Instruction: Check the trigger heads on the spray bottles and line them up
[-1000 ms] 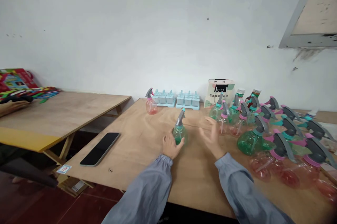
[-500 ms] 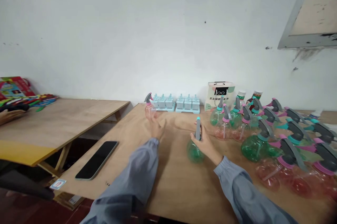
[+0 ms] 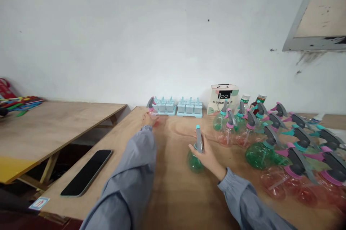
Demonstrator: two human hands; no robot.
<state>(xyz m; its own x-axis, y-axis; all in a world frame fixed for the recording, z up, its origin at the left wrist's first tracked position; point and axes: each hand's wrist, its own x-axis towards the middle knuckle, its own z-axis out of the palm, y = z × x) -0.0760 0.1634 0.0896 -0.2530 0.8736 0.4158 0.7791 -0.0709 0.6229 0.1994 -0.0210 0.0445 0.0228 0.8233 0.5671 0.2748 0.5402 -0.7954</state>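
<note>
Toward the back left of the table, my left hand is closed against the left side of a pink spray bottle with a grey trigger head; its fingertips are partly hidden. Nearer the middle, my right hand grips a green spray bottle around its neck and grey trigger. That bottle stands roughly upright, its turquoise nozzle pointing away from me. To the right are many more pink and green spray bottles, among them a green one and a pink one.
Two light-blue popsicle moulds stand along the wall, beside a printed paper bag. A black phone lies at the table's left edge. Across a gap is another table with colourful items on it.
My left hand has moved from the pink bottle's right front to its left side and closed there. My right hand still holds the green bottle. The view has shifted slightly.
</note>
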